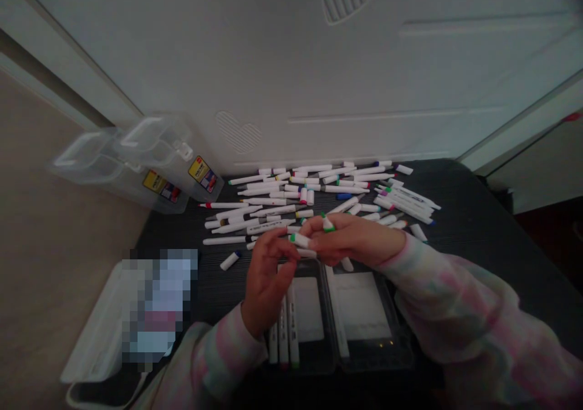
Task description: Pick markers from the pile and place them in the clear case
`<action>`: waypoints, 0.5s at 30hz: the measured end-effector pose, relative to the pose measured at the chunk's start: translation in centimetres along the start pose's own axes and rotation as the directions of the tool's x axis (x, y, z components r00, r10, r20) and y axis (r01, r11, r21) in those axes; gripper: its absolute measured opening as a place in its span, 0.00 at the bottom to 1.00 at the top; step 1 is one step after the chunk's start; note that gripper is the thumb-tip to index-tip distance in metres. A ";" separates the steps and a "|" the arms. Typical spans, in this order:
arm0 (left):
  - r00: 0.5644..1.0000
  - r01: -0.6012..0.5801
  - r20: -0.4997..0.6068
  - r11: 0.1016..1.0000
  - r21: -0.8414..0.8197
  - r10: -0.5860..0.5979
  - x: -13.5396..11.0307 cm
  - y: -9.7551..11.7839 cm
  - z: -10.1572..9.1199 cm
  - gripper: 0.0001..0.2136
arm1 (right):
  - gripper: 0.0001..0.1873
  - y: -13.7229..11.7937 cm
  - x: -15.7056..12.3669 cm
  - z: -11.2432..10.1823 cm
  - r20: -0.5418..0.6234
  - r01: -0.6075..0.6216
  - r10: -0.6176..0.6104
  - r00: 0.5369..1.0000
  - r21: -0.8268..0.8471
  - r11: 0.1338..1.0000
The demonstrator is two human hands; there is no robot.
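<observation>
You're gripping a slim, green-nibbed white marker (328, 224) in your right hand (355, 237) near five o'clock, pinching a smooth green-ended cap (299, 240) too, while your left hand (268, 276) is hanging at seven, unclenched, fingers loosely curved beside it. Glossy loose markers (273, 209) are crowding twelve, a clear case (314, 355) is lying open at six, and translucent boxes (164, 143) are standing at ten. Dark grained tabletop (469, 234) is meeting a white embossed panel (364, 76).

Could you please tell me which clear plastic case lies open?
The flat clear plastic case holding slim white markers; the other two clear plastic cases stand upright farther left.
</observation>
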State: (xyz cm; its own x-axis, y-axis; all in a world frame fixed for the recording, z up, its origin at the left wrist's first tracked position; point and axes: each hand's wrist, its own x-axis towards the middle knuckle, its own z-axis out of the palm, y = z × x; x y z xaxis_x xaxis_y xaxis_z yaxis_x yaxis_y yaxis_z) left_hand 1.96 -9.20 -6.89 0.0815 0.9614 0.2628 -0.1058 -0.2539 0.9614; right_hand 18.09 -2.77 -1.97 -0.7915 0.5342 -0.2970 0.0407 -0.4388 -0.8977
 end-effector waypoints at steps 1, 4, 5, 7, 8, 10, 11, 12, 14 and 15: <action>0.998 0.028 -0.049 0.999 -0.039 -0.030 0.1 0.0 0.0 0.16 | 0.08 0.2 0.3 0.2 -0.019 -0.023 0.021 1.000 -0.088 0.996; 0.985 0.138 -0.105 0.990 -0.025 -0.140 0.3 0.0 0.1 0.08 | 0.10 0.5 0.7 0.4 -0.049 -0.051 0.038 0.998 -0.286 0.957; 0.978 0.179 -0.108 0.983 -0.025 -0.181 0.4 0.0 0.2 0.06 | 0.11 0.5 0.7 0.5 -0.054 -0.043 0.029 0.998 -0.297 0.954; 0.959 0.253 -0.108 0.962 -0.101 -0.264 0.6 -0.1 0.2 0.05 | 0.11 0.6 0.7 0.5 -0.065 -0.010 -0.005 0.998 -0.226 0.974; 0.947 0.285 -0.104 0.943 -0.172 -0.305 0.7 -0.1 0.1 0.05 | 0.10 0.6 0.7 0.6 -0.070 0.011 -0.021 0.997 -0.142 0.990; 0.921 0.334 -0.094 0.889 -0.314 -0.379 1.1 -0.2 0.0 0.05 | 0.09 0.6 0.7 0.7 -0.074 0.036 -0.030 0.997 0.085 0.996; 0.908 0.349 -0.092 0.860 -0.372 -0.409 1.3 -0.2 0.0 0.05 | 0.09 0.6 0.7 0.7 -0.073 0.043 -0.029 0.997 0.195 0.980; 0.899 0.356 -0.091 0.835 -0.420 -0.429 1.4 -0.1 0.0 0.05 | 0.09 0.6 0.7 0.7 -0.072 0.049 -0.029 0.997 0.285 0.957; 0.890 0.350 -0.094 0.802 -0.484 -0.445 1.7 0.0 -0.1 0.05 | 0.10 0.6 0.7 0.7 -0.074 0.065 -0.039 0.996 0.383 0.922; 0.889 0.344 -0.098 0.793 -0.503 -0.448 1.9 0.0 -0.1 0.05 | 0.10 0.6 0.7 0.7 -0.077 0.073 -0.045 0.996 0.403 0.912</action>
State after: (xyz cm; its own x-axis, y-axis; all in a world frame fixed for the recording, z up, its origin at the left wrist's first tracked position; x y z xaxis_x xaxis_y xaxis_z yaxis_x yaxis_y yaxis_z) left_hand 2.00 -7.41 -6.37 0.0230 0.9786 -0.2047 -0.5540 0.1829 0.8122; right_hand 17.15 -3.19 -2.52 -0.7433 0.6075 -0.2801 -0.2659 -0.6525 -0.7096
